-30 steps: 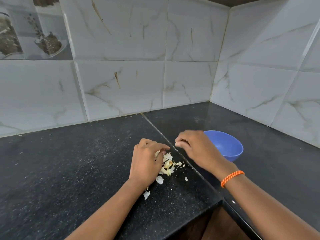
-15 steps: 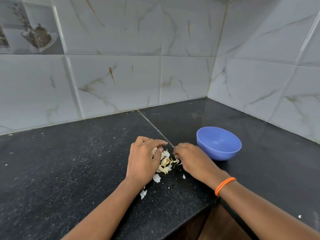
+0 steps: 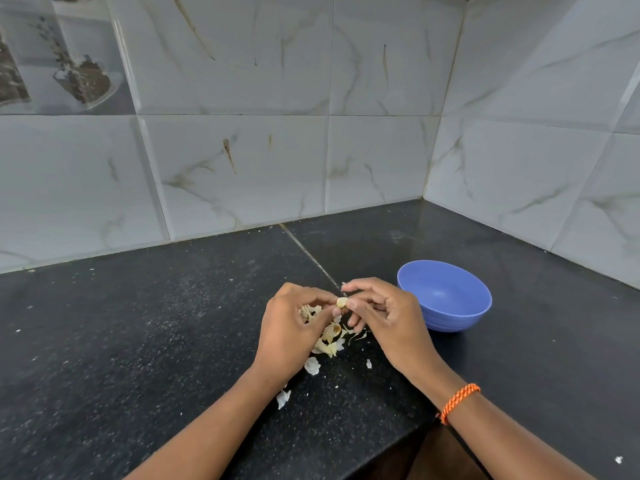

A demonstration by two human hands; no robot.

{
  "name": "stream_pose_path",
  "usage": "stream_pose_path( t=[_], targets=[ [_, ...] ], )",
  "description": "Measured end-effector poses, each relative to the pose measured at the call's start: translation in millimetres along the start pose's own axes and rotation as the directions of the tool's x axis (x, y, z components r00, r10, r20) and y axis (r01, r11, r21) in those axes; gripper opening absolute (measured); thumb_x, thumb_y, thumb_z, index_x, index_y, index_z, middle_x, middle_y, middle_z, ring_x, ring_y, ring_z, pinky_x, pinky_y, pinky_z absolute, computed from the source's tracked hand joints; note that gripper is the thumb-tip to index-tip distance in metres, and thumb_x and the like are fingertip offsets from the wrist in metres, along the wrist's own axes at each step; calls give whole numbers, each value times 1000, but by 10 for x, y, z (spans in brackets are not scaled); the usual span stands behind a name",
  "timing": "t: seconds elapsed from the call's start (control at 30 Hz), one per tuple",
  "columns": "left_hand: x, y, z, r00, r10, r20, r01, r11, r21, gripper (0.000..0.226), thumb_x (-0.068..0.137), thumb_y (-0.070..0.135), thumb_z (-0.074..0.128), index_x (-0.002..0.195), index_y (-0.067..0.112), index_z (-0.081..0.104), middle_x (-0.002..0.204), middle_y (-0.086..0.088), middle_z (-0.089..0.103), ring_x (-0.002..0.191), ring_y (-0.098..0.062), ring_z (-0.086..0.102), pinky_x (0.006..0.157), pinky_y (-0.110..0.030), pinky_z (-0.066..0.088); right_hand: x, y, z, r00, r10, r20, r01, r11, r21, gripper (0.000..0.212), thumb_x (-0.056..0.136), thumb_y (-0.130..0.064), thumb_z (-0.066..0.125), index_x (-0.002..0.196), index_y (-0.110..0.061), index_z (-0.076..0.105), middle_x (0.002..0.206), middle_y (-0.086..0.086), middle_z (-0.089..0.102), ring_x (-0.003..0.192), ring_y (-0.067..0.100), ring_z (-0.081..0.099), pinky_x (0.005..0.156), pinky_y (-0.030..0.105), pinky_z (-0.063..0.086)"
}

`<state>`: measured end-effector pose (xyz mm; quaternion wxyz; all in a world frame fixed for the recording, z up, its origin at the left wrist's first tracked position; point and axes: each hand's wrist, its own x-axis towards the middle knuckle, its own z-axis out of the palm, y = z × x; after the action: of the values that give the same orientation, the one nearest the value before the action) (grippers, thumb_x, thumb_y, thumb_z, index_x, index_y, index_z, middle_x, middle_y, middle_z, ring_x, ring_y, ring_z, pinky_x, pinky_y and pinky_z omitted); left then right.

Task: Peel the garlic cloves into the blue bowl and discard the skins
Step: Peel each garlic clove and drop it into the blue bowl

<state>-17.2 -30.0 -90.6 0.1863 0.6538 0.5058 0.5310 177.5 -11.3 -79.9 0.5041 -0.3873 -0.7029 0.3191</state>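
Clove: one garlic clove (image 3: 342, 302), pale, sits pinched between your two hands above the counter, just left of the bowl.
Left hand: your left hand (image 3: 289, 332) curls in, thumb and forefinger gripping the clove from 9 o'clock.
Right hand: your right hand (image 3: 388, 318) pinches the same clove from 3 o'clock, other fingers bent loosely; an orange braided band (image 3: 459, 401) circles that wrist.
Skins: loose garlic skins (image 3: 329, 342) lie piled on the counter under your hands, with stray flakes trailing toward 7 o'clock.
Bowl: the blue bowl (image 3: 446, 296) stands upright at 3 o'clock of the clove, beside your right hand; no contents visible from here.
Counter: black speckled counter (image 3: 138, 341), marbled wall tiles (image 3: 242, 168) at 12 o'clock.
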Motion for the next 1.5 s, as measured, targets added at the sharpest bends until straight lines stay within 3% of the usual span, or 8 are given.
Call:
stream_pose_path(
  t=[0.27, 0.5, 0.9, 1.07, 1.17, 1.27, 1.37, 1.5],
  targets=[
    [7, 34, -23, 999, -44, 4, 44, 997, -59, 12, 92, 27, 85, 86, 37, 82, 89, 20, 77, 105, -8, 64, 91, -38, 53, -49, 35, 71, 984, -167, -61, 154, 973, -173, 13, 100, -16, 75, 111, -19, 81, 106, -13, 75, 101, 16, 73, 76, 26, 59],
    [4, 69, -21, 1000, -31, 4, 31, 997, -71, 15, 93, 24, 84, 86, 37, 82, 88, 19, 78, 100, -10, 64, 88, -40, 52, -95, 45, 69, 993, -95, -66, 92, 995, -48, 21, 95, -15, 81, 116, -19, 81, 104, -11, 79, 97, 15, 78, 77, 34, 65],
    [-1, 82, -11, 999, -34, -14, 33, 997, -69, 16, 94, 23, 83, 82, 33, 78, 79, 11, 74, 88, -9, 63, 91, -39, 48, -98, 29, 74, 998, -25, -61, 27, 999, 35, 18, 98, -14, 78, 115, -20, 79, 98, -7, 81, 88, 17, 79, 75, 25, 62],
    [21, 31, -30, 995, -88, -46, 87, 996, -24, 20, 94, 22, 77, 80, 36, 73, 82, 14, 73, 88, -13, 61, 78, -35, 47, -87, 25, 51, 992, -8, -125, 14, 999, 49, 17, 100, -11, 74, 114, -19, 78, 99, -7, 81, 85, 19, 79, 64, 22, 58],
    [35, 23, -81, 995, -88, -43, 90, 994, 59, 16, 93, 31, 67, 81, 39, 73, 90, 21, 74, 98, -9, 62, 83, -36, 49, -82, 27, 31, 989, 4, -149, 6, 998, 63, 15, 102, -14, 73, 115, -20, 78, 102, -7, 80, 86, 21, 80, 60, 25, 58],
    [23, 42, -78, 998, -50, -36, 55, 987, 152, 29, 94, 48, 54, 77, 41, 77, 94, 26, 73, 100, -4, 60, 84, -34, 48, -97, 17, 50, 989, -19, -147, 27, 998, 50, 17, 101, -15, 73, 116, -21, 80, 103, -8, 80, 87, 22, 78, 60, 23, 57],
    [17, 14, -44, 998, -25, -54, 35, 980, 197, 27, 99, 54, 67, 79, 39, 77, 92, 24, 70, 99, -2, 57, 82, -31, 48, -98, 37, 55, 989, -35, -142, 41, 998, 42, 19, 101, -14, 73, 117, -21, 81, 105, -8, 79, 87, 23, 77, 60, 24, 57],
    [17, 22, -53, 999, -2, -41, 11, 979, 206, 13, 89, 40, 85, 85, 43, 73, 95, 25, 70, 103, -3, 62, 86, -31, 51, -96, 49, 48, 990, -34, -138, 40, 998, 47, 20, 101, -11, 73, 117, -20, 80, 105, -6, 78, 88, 23, 77, 64, 24, 58]
  ],
)
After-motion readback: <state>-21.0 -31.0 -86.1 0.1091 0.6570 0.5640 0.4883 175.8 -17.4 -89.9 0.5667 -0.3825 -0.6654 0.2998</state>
